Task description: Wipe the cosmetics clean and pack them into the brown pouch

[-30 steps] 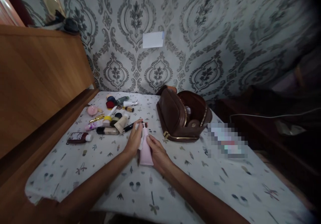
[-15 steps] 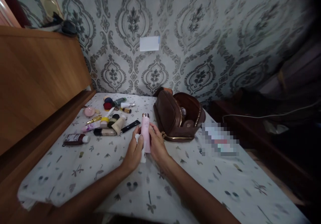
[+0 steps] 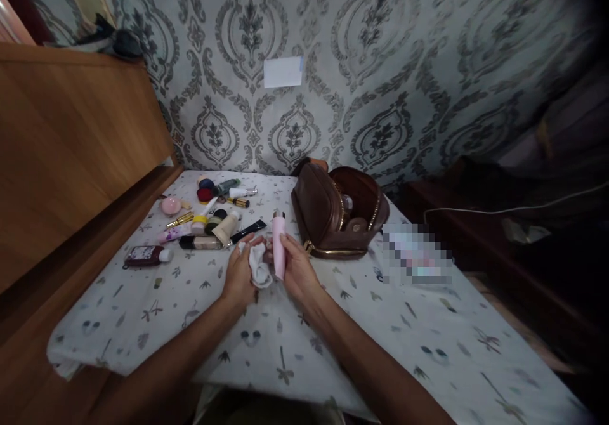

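Note:
My right hand (image 3: 299, 265) is closed around a pink bottle (image 3: 279, 247) with a shiny silver cap, held nearly upright above the table. In my left hand (image 3: 239, 274) is a crumpled white cloth (image 3: 259, 265), beside the bottle and a little apart from it. An open brown toiletry bag (image 3: 316, 212) with a gold zipper stands just beyond my right hand. Past my left hand lie a black tube (image 3: 248, 231), a beige tube (image 3: 225, 227) and a foundation bottle (image 3: 200, 242). Some fingers of my right hand are hidden behind the bottle.
More cosmetics, among them a pink round compact (image 3: 171, 205) and a dark red bottle (image 3: 146, 255), lie at the table's left. A pixelated item (image 3: 419, 254) is on the right. A wooden cabinet (image 3: 80, 158) borders the left side; the patterned wall (image 3: 295, 25) rises behind.
My left hand has moved left, off the pink bottle, taking the white cloth with it. The bottle stays in my right hand, turned slightly. The view has shifted a little.

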{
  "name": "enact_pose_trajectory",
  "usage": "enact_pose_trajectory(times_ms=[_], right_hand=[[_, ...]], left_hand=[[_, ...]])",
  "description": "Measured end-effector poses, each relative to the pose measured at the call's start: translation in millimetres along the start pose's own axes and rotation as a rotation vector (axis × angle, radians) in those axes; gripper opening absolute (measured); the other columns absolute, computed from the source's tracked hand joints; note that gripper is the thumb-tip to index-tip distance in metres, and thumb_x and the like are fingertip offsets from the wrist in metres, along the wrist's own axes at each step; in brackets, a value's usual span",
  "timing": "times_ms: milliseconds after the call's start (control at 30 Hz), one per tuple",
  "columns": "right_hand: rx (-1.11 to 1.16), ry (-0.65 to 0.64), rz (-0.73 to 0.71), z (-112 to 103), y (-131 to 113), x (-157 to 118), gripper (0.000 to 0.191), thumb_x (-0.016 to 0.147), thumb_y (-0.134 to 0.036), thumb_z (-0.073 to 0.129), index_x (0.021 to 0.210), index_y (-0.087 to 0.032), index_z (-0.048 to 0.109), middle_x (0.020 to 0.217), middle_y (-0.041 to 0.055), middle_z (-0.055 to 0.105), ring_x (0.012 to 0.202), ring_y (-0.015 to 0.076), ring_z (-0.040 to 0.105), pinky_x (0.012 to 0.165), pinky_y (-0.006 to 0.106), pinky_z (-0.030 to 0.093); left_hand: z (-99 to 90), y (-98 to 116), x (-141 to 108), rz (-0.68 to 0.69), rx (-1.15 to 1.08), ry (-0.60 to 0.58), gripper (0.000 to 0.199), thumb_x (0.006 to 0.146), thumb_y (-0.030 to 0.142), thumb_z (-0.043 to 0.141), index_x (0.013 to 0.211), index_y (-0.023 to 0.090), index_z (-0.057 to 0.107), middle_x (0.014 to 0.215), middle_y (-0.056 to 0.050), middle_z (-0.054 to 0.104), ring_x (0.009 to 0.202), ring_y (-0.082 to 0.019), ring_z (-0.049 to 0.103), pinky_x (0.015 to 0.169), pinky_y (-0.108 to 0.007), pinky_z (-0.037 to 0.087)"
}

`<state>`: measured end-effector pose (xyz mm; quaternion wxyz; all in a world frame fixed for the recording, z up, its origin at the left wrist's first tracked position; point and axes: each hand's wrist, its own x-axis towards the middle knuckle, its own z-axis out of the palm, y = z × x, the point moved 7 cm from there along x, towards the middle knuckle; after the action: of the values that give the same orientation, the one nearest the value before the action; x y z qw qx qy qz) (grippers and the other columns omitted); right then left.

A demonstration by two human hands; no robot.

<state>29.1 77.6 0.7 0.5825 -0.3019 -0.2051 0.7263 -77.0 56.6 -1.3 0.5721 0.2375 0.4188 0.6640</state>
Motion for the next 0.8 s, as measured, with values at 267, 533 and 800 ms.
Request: enact_pose_trajectory(times_ms=[267, 533, 800], right_hand=[[0.036, -0.140, 0.140, 22.4, 32.1, -17.3, 0.035, 0.063, -0.039, 0.082, 0.088, -0.018, 0.069, 0.084, 0.0058, 0.075, 0.092, 0.0256, 0.068, 0.077, 0.035, 0.056], [0.113, -0.045, 0.121, 3.2, 15.4, -7.3, 0.035, 0.064, -0.039, 0.082, 0.091, -0.021, 0.069, 0.084, 0.0005, 0.074, 0.086, 0.0197, 0.069, 0.073, 0.030, 0.056], [0.085, -0.113, 0.100, 15.0, 16.9, -13.9, 0.029, 0.065, -0.030, 0.080, 0.091, -0.023, 0.068, 0.088, -0.0008, 0.074, 0.082, 0.0182, 0.069, 0.071, 0.028, 0.057]], left_hand=[[12.8, 37.4, 2.0, 0.337, 0.364, 0.061, 0.038, 0.095, 0.047, 0.045, 0.121, 0.022, 0.056, 0.134, -0.009, 0.059, 0.129, -0.022, 0.052, 0.111, -0.036, 0.038], [34.6, 14.1, -45.4, 0.610, 0.779, -0.360, 0.052, 0.099, 0.044, 0.036, 0.146, 0.023, 0.038, 0.157, -0.011, 0.033, 0.147, -0.024, 0.027, 0.122, -0.042, 0.017], [46.5, 55.6, -10.6, 0.739, 0.787, -0.252, 0.045, 0.098, 0.045, 0.038, 0.132, 0.021, 0.053, 0.148, -0.010, 0.046, 0.143, -0.023, 0.034, 0.120, -0.041, 0.021]])
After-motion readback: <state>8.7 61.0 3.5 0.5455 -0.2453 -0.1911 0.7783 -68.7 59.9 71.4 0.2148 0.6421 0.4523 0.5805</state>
